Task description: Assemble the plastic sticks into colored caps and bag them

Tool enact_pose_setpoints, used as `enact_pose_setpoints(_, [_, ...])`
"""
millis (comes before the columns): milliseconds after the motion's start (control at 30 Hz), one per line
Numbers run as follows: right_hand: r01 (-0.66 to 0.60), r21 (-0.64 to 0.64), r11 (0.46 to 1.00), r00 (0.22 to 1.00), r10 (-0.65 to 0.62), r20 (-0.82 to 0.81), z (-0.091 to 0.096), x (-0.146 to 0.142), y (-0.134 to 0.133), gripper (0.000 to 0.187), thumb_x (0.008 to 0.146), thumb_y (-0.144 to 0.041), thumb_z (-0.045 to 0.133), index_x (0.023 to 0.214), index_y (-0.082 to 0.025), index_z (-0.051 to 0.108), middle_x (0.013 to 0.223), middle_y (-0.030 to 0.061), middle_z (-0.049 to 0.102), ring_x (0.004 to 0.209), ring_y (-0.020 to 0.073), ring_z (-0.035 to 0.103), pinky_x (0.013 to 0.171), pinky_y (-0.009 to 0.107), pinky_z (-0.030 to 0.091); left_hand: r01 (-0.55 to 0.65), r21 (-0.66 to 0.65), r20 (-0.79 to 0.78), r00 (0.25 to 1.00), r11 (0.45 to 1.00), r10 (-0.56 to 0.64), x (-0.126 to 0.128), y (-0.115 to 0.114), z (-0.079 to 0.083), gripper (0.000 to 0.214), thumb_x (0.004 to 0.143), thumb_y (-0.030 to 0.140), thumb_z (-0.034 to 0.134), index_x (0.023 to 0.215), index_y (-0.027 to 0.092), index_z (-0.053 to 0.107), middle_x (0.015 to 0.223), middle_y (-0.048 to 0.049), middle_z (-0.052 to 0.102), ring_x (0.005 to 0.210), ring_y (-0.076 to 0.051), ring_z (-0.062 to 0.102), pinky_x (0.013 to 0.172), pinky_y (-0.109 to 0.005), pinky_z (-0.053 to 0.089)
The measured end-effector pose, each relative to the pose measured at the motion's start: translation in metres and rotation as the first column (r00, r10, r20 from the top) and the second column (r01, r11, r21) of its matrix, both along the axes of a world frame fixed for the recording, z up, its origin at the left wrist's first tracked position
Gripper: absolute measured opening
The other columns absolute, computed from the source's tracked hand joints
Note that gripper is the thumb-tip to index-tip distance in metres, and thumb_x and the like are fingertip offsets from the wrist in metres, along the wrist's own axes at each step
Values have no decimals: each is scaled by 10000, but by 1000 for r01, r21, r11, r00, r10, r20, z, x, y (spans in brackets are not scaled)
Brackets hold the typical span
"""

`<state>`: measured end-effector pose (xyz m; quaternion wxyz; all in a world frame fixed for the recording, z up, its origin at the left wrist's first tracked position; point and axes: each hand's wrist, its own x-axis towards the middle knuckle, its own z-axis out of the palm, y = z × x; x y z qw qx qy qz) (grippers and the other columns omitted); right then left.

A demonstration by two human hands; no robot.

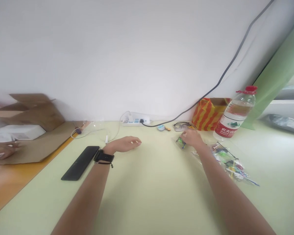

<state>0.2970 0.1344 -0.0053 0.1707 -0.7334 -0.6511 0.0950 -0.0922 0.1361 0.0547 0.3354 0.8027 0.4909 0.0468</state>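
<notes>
My left hand point(127, 143) is held over the pale green tabletop with its thumb and fingers a little apart and nothing in them. A black watch and a dark bracelet are on that wrist. My right hand point(192, 137) has its fingers closed on a small clear plastic packet point(179, 142) with green and dark blue bits inside. What exactly the packet contains is too small to tell. Beside my right forearm lies a spread pile of similar clear packets point(231, 161) with colourful small pieces, partly hidden by the arm.
A black flat slab point(80, 163) lies left of my left wrist. Against the wall are a power strip point(136, 119), eyeglasses point(182, 126), a striped bag point(203, 114) and a large water bottle point(235, 114). At far left, another person's hand point(5, 150) rests by an open cardboard box point(36, 111).
</notes>
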Motion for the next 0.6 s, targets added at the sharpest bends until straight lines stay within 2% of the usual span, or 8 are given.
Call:
enact_pose_setpoints(67, [-142, 32, 989, 987, 144, -68, -4, -23, -1, 295, 898, -351, 647, 1142, -200, 714, 1170, 160, 727, 1124, 329, 655, 955, 456, 493, -12, 23, 17, 1000, 1000, 11, 8, -2, -4, 585, 857, 715, 539, 1238, 303, 706, 1218, -72, 722, 1056, -271, 676, 860, -327, 511])
enact_pose_setpoints(167, [-384, 74, 920, 904, 391, -174, -7, -59, -8, 414, 907, -404, 669, 1286, -239, 644, 1199, 81, 723, 1036, 215, 686, 900, 318, 529, -31, 61, 68, 997, 998, 27, 25, -6, -15, 660, 887, 676, 527, 1405, 271, 583, 1254, -95, 704, 1097, -275, 669, 885, -345, 521])
enact_pose_setpoints(267, [-519, 119, 847, 815, 532, -232, -7, -82, -17, 501, 906, -449, 671, 1350, -230, 591, 1242, 76, 697, 1072, 196, 668, 906, 290, 527, -43, 118, 119, 992, 992, 29, 44, -9, -32, 742, 912, 616, 525, 1522, 201, 449, 1323, -143, 658, 1140, -284, 652, 952, -381, 515])
enact_pose_setpoints(300, [-537, 131, 833, 799, 552, -239, -6, -85, -19, 516, 909, -462, 663, 1354, -213, 584, 1254, 95, 685, 1091, 210, 657, 924, 308, 519, -33, 134, 120, 993, 990, 17, 50, -10, -38, 754, 913, 602, 536, 1538, 196, 427, 1370, -153, 624, 1165, -287, 638, 980, -391, 505])
enact_pose_setpoints(367, [-529, 119, 840, 811, 542, -219, -3, -85, -23, 466, 913, -493, 639, 1257, -179, 636, 1217, 133, 678, 1095, 251, 642, 935, 354, 501, -43, 200, 144, 989, 979, 14, 61, -11, -49, 704, 934, 566, 525, 1529, 199, 445, 1442, -160, 559, 1192, -293, 614, 1018, -407, 486])
enact_pose_setpoints(467, [-484, 39, 874, 853, 481, -204, 3, -78, -24, 337, 881, -506, 654, 906, -172, 686, 1036, 134, 688, 981, 272, 640, 852, 366, 490, -17, 279, 159, 987, 960, -28, 71, -12, -61, 599, 944, 536, 536, 1445, 208, 545, 1390, -161, 586, 1217, -318, 584, 1047, -446, 465])
enact_pose_setpoints(533, [-487, 5, 873, 847, 474, -241, 8, -77, -25, 305, 853, -478, 685, 783, -187, 625, 918, 95, 687, 865, 239, 637, 756, 336, 485, -24, 269, 199, 979, 963, -32, 73, -12, -64, 602, 930, 545, 566, 1434, 217, 553, 1368, -156, 601, 1216, -323, 585, 1038, -450, 472])
enact_pose_setpoints(600, [-522, 12, 853, 808, 499, -313, 13, -81, -26, 278, 854, -448, 690, 792, -201, 581, 872, 54, 693, 800, 205, 639, 690, 304, 482, -52, 178, 267, 964, 983, 3, 73, -12, -61, 662, 918, 569, 584, 1482, 232, 497, 1365, -147, 609, 1169, -305, 625, 988, -428, 503])
